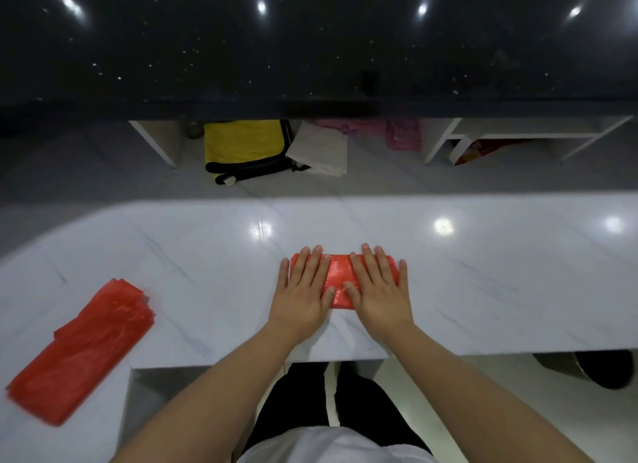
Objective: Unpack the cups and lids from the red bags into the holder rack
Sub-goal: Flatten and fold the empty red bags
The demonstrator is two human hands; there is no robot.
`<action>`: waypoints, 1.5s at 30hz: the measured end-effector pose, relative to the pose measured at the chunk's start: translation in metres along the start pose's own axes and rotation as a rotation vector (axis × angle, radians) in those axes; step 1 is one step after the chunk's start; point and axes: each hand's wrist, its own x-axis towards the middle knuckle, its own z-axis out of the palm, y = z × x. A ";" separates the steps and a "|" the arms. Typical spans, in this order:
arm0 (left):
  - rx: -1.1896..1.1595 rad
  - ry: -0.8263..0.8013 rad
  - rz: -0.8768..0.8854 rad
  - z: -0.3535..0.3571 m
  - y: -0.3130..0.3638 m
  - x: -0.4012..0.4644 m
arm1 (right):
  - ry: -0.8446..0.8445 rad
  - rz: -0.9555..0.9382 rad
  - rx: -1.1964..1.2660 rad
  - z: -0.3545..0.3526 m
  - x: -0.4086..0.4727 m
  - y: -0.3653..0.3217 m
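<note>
On the glossy white counter (483, 272), a flattened stack of red bags (81, 350) lies well to the left of the hands and could slide off the near edge if brushed. The left hand (303, 291) and right hand (378, 291) lie flat, fingers straight, side by side on a folded red bag (340, 272). Thin film like that will likely spring open when released; no cups, lids or rack are in view.

Place: I read this as a shop service counter.
Surface (483, 272): glossy white marble-look top.
Beyond: black speckled counter (310, 48), open white shelving (518, 138), yellow bag (241, 145) on tiled floor.
</note>
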 end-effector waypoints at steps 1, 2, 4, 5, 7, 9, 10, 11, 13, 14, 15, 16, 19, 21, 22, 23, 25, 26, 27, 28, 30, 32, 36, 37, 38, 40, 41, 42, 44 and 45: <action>0.023 -0.018 -0.019 -0.001 -0.002 -0.003 | -0.007 -0.004 0.003 -0.005 0.000 -0.001; 0.045 -0.038 -0.035 -0.003 -0.003 -0.007 | -0.013 -0.007 0.006 -0.012 0.000 -0.001; 0.071 -0.082 -0.065 -0.007 -0.002 -0.017 | -0.035 -0.013 0.011 -0.026 0.003 -0.001; 0.082 -0.089 -0.077 -0.007 0.000 -0.023 | -0.051 -0.019 0.014 -0.031 0.004 0.000; 0.093 -0.090 -0.109 -0.009 0.003 -0.036 | -0.107 -0.036 0.028 -0.042 0.010 0.002; 0.089 -0.112 -0.156 -0.008 0.004 -0.051 | -0.170 -0.037 0.036 -0.049 0.014 0.001; 0.094 -0.114 -0.187 -0.007 0.004 -0.060 | -0.192 -0.036 0.041 -0.052 0.016 -0.001; 0.088 -0.117 -0.220 -0.006 0.003 -0.068 | -0.215 -0.041 0.041 -0.054 0.016 -0.005; 0.042 -0.126 -0.285 -0.007 -0.001 -0.084 | -0.237 -0.079 0.038 -0.056 0.015 -0.019; 0.017 -0.125 -0.311 -0.008 -0.005 -0.090 | -0.228 -0.104 0.064 -0.056 0.014 -0.028; -0.012 -0.127 -0.335 -0.009 -0.010 -0.097 | -0.224 -0.128 0.110 -0.057 0.012 -0.038; -0.048 -0.124 -0.355 -0.011 -0.016 -0.104 | -0.228 -0.150 0.171 -0.059 0.010 -0.048; -0.138 -0.017 -0.403 -0.019 -0.037 -0.121 | -0.238 -0.226 0.324 -0.065 0.007 -0.077; -0.204 0.053 -0.469 -0.025 -0.052 -0.133 | -0.214 -0.292 0.351 -0.069 0.006 -0.098; -0.239 0.083 -0.504 -0.027 -0.061 -0.139 | -0.193 -0.321 0.353 -0.071 0.007 -0.110; -0.278 0.109 -0.531 -0.029 -0.070 -0.146 | -0.173 -0.344 0.356 -0.072 0.008 -0.121; -0.387 0.163 -0.574 -0.035 -0.089 -0.160 | -0.140 -0.382 0.379 -0.075 0.011 -0.144; -0.473 0.202 -0.601 -0.039 -0.098 -0.168 | -0.127 -0.403 0.398 -0.076 0.014 -0.156; -0.563 0.253 -0.634 -0.044 -0.108 -0.176 | -0.115 -0.428 0.415 -0.078 0.017 -0.169; -0.634 0.321 -0.667 -0.050 -0.117 -0.183 | -0.101 -0.451 0.430 -0.081 0.021 -0.182; -0.734 0.493 -0.717 -0.066 -0.139 -0.197 | -0.066 -0.489 0.454 -0.088 0.029 -0.210; -0.785 0.621 -0.747 -0.084 -0.163 -0.212 | -0.035 -0.508 0.476 -0.096 0.038 -0.242; -0.807 0.663 -0.840 -0.108 -0.214 -0.243 | -0.021 -0.565 0.468 -0.103 0.047 -0.307; -0.808 0.650 -0.881 -0.110 -0.226 -0.252 | -0.034 -0.574 0.466 -0.100 0.047 -0.324; -0.812 0.638 -0.921 -0.109 -0.238 -0.260 | -0.056 -0.581 0.468 -0.096 0.046 -0.340; -0.834 0.620 -0.989 -0.102 -0.258 -0.276 | -0.112 -0.575 0.468 -0.083 0.043 -0.369; -0.844 0.604 -1.016 -0.096 -0.266 -0.281 | -0.145 -0.558 0.463 -0.076 0.042 -0.380; -0.852 0.576 -1.042 -0.089 -0.273 -0.286 | -0.177 -0.536 0.459 -0.069 0.040 -0.390; -0.876 0.489 -1.090 -0.074 -0.283 -0.290 | -0.219 -0.473 0.429 -0.053 0.039 -0.404; -0.889 0.445 -1.113 -0.066 -0.286 -0.292 | -0.225 -0.428 0.384 -0.046 0.039 -0.409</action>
